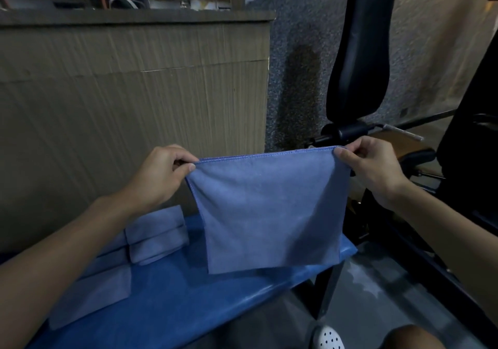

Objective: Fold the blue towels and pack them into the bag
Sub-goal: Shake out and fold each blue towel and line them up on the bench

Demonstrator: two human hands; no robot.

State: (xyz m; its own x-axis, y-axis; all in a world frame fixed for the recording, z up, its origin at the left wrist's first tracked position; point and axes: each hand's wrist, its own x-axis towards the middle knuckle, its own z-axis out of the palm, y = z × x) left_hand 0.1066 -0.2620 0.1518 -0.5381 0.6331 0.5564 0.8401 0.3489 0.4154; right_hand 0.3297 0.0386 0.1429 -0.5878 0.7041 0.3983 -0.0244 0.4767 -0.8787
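Note:
A blue towel [269, 208] hangs in the air above the blue padded bench [204, 303], held up by its two top corners. My left hand [161, 176] pinches the top left corner, and my right hand [369, 168] pinches the top right corner. The towel's lower edge hangs just over the bench. Several folded blue towels [151, 238] lie in a row on the bench's left side, partly behind my left forearm. No bag is in view.
A tan panelled wall [121, 100] stands right behind the bench. A black padded gym machine [358, 52] with metal bars stands to the right. The grey floor [363, 289], a white perforated shoe [327, 338] and a knee show at the bottom right.

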